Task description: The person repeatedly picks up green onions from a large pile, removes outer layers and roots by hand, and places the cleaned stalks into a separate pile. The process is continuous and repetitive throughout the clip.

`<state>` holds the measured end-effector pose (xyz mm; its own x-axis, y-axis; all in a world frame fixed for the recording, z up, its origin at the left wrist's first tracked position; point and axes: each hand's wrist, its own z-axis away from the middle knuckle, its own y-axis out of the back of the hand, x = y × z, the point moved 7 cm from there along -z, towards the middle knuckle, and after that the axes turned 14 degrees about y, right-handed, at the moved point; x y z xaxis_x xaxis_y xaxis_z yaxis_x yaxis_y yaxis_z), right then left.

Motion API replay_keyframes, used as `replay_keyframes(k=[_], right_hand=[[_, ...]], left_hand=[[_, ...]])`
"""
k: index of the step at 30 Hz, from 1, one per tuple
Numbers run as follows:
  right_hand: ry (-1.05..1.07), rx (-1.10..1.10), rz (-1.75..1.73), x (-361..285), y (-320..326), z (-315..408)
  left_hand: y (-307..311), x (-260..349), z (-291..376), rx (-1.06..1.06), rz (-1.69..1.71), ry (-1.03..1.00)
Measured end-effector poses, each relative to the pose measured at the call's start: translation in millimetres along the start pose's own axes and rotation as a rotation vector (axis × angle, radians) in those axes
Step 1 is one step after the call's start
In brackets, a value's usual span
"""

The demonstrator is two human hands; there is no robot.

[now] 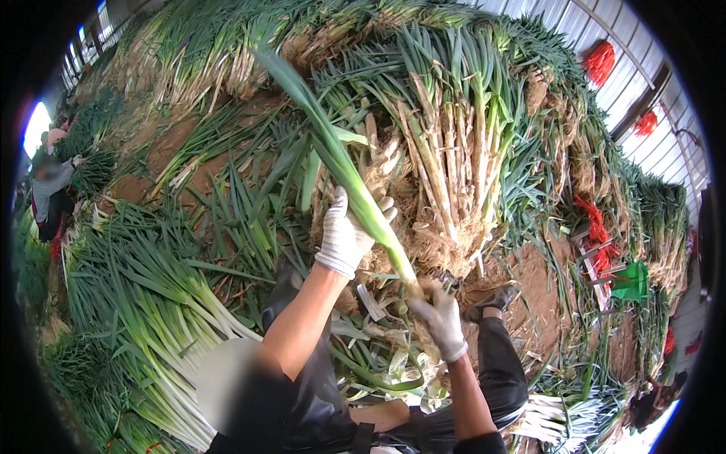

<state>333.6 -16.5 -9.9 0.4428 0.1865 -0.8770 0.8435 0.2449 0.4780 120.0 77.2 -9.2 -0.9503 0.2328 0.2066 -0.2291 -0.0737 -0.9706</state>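
Note:
A long, large green onion (368, 213) slants across the middle, its dark leaves up to the left and its root end down to the right. My left hand (346, 235), in a white knitted glove, holds the stalk around its middle. At the root end, my gloved right hand (439, 318) grips the base; motion blur hides the exact finger placement. Beyond both hands, an upright bundle of untrimmed green onions (454, 153) rests on its hairy roots. Peeled outer layers (397, 366) lie below my hands, between my legs.
Cleaned green onions (170, 340) are heaped at left, with white stalks (544, 417) at lower right. Red plastic twine (598, 238) hangs beside a green plastic item (632, 281). Another person (51, 187) is at far left. More onions line the metal wall (567, 28).

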Motion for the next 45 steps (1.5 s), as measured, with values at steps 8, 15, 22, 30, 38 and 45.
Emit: replay_keyframes(k=[8, 15, 22, 30, 38, 45], right_hand=[[0.404, 0.222, 0.386, -66, -51, -93], [0.271, -0.047, 0.049, -63, -49, -116], [0.127, 0.063, 0.03, -25, -77, -124], [-0.309, 0.2, -0.387, 19, -107, -69], [-0.259, -0.12, 0.463, 123, -89, 61], [-0.579, -0.589, 0.864, 285, 4, 247]], left_hand=[[18, 13, 3, 0.114, -0.124, 0.006], [2, 13, 16, -0.078, -0.095, 0.095], [26, 21, 20, 0.252, -0.057, -0.01], [30, 39, 26, 0.2, -0.118, -0.035], [41, 32, 42, 0.152, -0.183, 0.117], [16, 99, 51, 0.041, -0.184, -0.066]])
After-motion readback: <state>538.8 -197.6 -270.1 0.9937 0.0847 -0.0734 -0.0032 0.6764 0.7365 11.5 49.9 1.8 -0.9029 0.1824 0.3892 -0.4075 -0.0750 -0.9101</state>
